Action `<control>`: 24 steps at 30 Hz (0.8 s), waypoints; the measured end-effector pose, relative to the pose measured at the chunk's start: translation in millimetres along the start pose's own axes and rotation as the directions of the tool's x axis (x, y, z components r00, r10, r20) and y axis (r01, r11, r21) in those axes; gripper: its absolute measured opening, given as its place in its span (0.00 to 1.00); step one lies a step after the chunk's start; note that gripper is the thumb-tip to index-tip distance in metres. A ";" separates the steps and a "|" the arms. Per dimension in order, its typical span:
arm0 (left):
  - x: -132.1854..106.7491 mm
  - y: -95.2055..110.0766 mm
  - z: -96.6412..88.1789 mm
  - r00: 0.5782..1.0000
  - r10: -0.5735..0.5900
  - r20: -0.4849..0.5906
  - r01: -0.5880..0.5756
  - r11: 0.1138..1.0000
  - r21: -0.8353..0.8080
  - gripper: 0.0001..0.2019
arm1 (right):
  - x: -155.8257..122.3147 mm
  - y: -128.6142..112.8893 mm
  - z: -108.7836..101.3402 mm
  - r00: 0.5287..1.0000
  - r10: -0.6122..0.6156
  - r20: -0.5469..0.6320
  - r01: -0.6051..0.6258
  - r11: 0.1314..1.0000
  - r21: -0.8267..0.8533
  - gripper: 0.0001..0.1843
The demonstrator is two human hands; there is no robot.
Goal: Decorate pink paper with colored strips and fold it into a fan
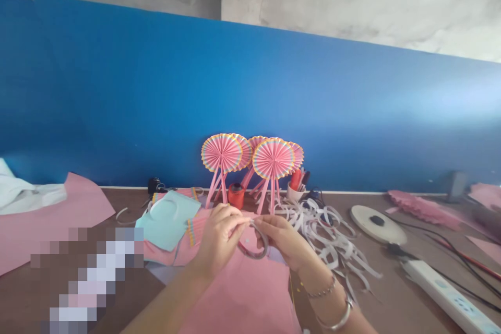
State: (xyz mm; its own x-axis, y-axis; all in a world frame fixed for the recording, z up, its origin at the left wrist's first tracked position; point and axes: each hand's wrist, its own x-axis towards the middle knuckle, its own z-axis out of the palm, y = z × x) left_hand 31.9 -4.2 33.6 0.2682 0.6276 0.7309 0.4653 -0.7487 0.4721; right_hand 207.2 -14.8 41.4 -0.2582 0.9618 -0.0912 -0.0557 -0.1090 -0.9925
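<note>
My left hand (221, 237) and my right hand (279, 237) meet in front of me over pink paper. Between them hangs a thin greyish ring that looks like a narrow roll of tape (258, 257). The thumb and forefinger of my left hand are pinched at its upper edge, where a small pale bit shows. The fingers of my right hand close on the ring's right side, partly hiding it. Underneath lies a large pink sheet (238, 297). Just beyond my hands stand several pleated pink paper fans (274, 159) with striped rims and pink handles.
White curled strips (332, 235) lie in a heap to the right. Beyond them are a cream round disc (378, 224) and a power strip (450, 292) with cables. Light blue paper (170, 224), a red spool (236, 197) and a pen cup (294, 193) stand near the blue panel (156, 88).
</note>
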 end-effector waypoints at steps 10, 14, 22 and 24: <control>0.2 -4.2 0.5 0.947 -0.318 -0.053 0.295 0.921 -0.253 0.10 | 0.6 -1.2 1.1 0.999 0.013 -0.041 -0.005 0.981 0.194 0.13; 2.6 -13.4 -0.2 0.781 -0.625 0.015 0.575 0.708 -0.410 0.15 | 8.6 -0.9 -7.0 0.994 0.010 -0.109 0.050 0.844 0.533 0.09; 1.7 -2.6 7.8 0.534 -0.639 0.554 0.768 0.093 -0.633 0.20 | 11.3 -3.4 -9.9 0.989 -0.028 -0.146 0.111 0.792 0.600 0.09; 2.1 0.1 5.8 0.494 -0.640 0.589 0.791 0.050 -0.609 0.18 | 11.3 -2.0 -9.1 0.986 -0.041 -0.164 0.129 0.810 0.572 0.09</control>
State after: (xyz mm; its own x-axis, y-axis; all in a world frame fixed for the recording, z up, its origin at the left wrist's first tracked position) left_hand 37.4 -1.7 32.4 0.3310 0.9148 -0.2315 -0.2784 0.3290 0.9024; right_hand 213.2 -1.4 41.6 -0.0941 0.9936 -0.0625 -0.6298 -0.1081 -0.7692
